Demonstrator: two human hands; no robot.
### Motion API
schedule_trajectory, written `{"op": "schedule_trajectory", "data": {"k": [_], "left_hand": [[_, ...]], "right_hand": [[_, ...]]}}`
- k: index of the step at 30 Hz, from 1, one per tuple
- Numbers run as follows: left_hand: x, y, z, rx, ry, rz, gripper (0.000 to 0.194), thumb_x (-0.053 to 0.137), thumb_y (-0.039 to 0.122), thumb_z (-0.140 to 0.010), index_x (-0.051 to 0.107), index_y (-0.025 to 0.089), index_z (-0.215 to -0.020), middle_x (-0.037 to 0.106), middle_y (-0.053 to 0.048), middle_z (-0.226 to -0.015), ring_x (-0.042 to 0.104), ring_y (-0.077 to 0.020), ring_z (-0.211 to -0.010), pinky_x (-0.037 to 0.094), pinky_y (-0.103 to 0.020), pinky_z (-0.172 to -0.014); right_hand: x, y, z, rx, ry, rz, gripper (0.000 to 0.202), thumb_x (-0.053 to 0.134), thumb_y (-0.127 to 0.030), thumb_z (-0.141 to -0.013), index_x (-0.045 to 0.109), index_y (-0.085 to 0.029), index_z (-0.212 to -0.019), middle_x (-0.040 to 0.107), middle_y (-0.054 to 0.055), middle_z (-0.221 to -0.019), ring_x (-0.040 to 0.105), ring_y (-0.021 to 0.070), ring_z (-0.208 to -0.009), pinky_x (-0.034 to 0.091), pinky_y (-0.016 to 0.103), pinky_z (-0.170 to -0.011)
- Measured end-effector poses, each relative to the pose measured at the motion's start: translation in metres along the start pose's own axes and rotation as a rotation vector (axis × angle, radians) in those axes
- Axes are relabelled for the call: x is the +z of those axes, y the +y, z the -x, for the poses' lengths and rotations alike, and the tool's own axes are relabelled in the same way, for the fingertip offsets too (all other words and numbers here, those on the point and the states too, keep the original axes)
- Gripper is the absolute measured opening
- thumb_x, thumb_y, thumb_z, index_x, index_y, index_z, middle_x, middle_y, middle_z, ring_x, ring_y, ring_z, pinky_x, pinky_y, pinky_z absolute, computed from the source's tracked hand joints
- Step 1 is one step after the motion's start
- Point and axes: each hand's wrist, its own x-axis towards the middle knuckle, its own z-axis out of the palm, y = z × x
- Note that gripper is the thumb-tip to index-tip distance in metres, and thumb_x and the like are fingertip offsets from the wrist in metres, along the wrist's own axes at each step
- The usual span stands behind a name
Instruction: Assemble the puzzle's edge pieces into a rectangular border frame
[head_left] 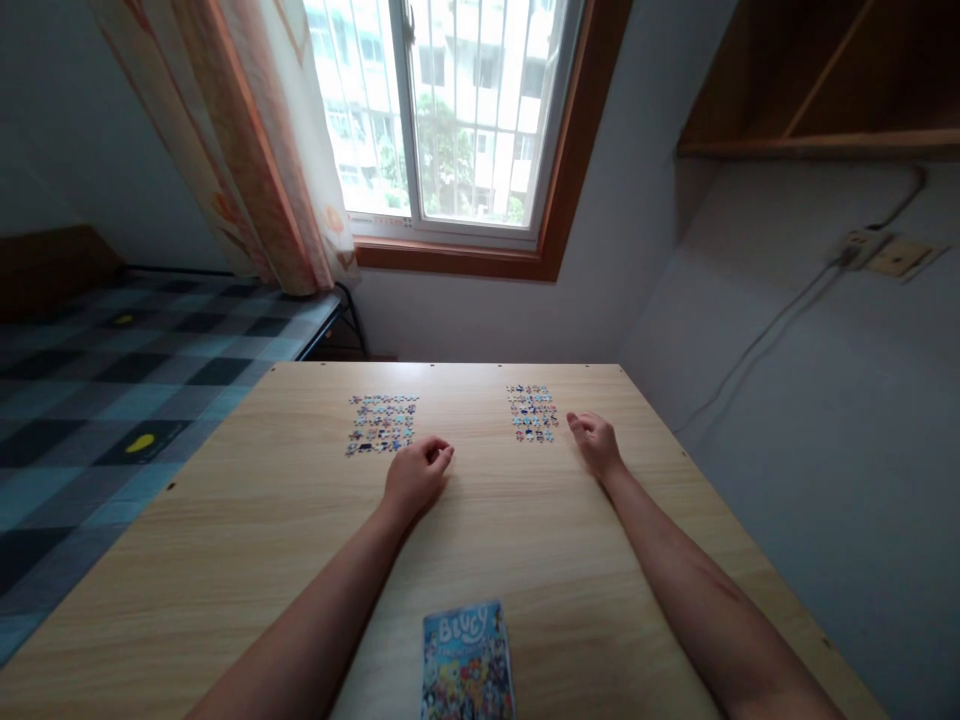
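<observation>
**Two hands rest beside sorted puzzle pieces**

While daylight comes in through the window (450, 110) at the far wall, the room sits quiet around a broad wooden counter (225, 560) that fills most of what I can see. To the left of it runs a bed (112, 380) with a checked blue cover, and a patterned curtain (247, 150) hangs down to its corner. On the right wall a cable drops from a socket (862, 248) under a wooden shelf (825, 100).

On the counter, near the far edge, lie two flat spreads of puzzle pieces: a larger group (381, 424) to the left and a smaller group (532, 413) to the right, well apart from each other. The puzzle box (466, 662) lies close to the near edge, between the forearms.

The left hand (416, 476) rests on the wood with its fingers curled loosely under, just beside the larger group's near right corner; whether it holds a piece I cannot tell. The right hand (595, 442) lies just right of the smaller group, fingers bent and slightly parted, gripping nothing that I can see.

To my eye, the pieces are small and light, so lifting one cleanly would want a fingertip pinch from above, without sweeping the neighbours out of their rows.
</observation>
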Motion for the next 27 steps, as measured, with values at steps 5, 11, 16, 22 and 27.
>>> {"op": "schedule_trajectory", "data": {"k": [5, 11, 16, 22, 27], "left_hand": [[0.001, -0.001, -0.001, -0.001, 0.010, -0.017, 0.027, 0.055, 0.040, -0.084, 0.073, 0.020, -0.081, 0.064, 0.000, -0.064, 0.057, -0.0158, -0.062, 0.037, -0.027, -0.061], [0.001, -0.002, -0.001, -0.003, 0.023, -0.037, 0.024, 0.056, 0.037, -0.085, 0.073, 0.020, -0.082, 0.065, 0.000, -0.066, 0.058, -0.0155, -0.063, 0.037, -0.026, -0.062], [0.000, 0.001, 0.001, 0.007, 0.030, -0.055, 0.024, 0.056, 0.035, -0.087, 0.073, 0.020, -0.084, 0.066, -0.001, -0.068, 0.059, -0.0156, -0.065, 0.036, -0.026, -0.062], [0.000, 0.007, 0.005, 0.011, 0.022, -0.099, 0.022, 0.057, 0.033, -0.087, 0.074, 0.020, -0.085, 0.069, -0.003, -0.072, 0.060, -0.0162, -0.068, 0.035, -0.027, -0.063], [0.000, 0.012, 0.009, 0.032, 0.011, -0.160, 0.021, 0.057, 0.032, -0.087, 0.074, 0.021, -0.084, 0.070, -0.003, -0.076, 0.061, -0.0175, -0.071, 0.034, -0.027, -0.062]], "right_hand": [[0.003, 0.001, -0.002, 0.108, 0.067, -0.137, 0.061, 0.041, -0.067, -0.091, 0.048, -0.023, -0.049, 0.062, 0.006, -0.062, 0.058, 0.0186, -0.065, 0.046, 0.030, -0.067], [0.001, -0.008, -0.001, 0.208, 0.034, -0.269, 0.056, 0.046, -0.061, -0.084, 0.048, -0.023, -0.044, 0.058, 0.005, -0.052, 0.053, 0.0163, -0.052, 0.044, 0.028, -0.056], [0.002, -0.024, 0.012, 0.233, -0.074, -0.360, 0.049, 0.046, -0.045, -0.080, 0.045, -0.023, -0.036, 0.055, 0.005, -0.049, 0.055, 0.0161, -0.056, 0.045, 0.028, -0.059], [0.013, -0.051, 0.050, 0.261, -0.237, -0.442, 0.043, 0.045, -0.037, -0.078, 0.042, -0.022, -0.037, 0.039, -0.002, -0.039, 0.037, 0.0107, -0.040, 0.030, 0.024, -0.044], [0.021, -0.074, 0.071, 0.244, -0.363, -0.490, 0.043, 0.045, -0.037, -0.076, 0.039, -0.022, -0.036, 0.031, -0.004, -0.036, 0.028, 0.0086, -0.036, 0.020, 0.023, -0.040]]}}
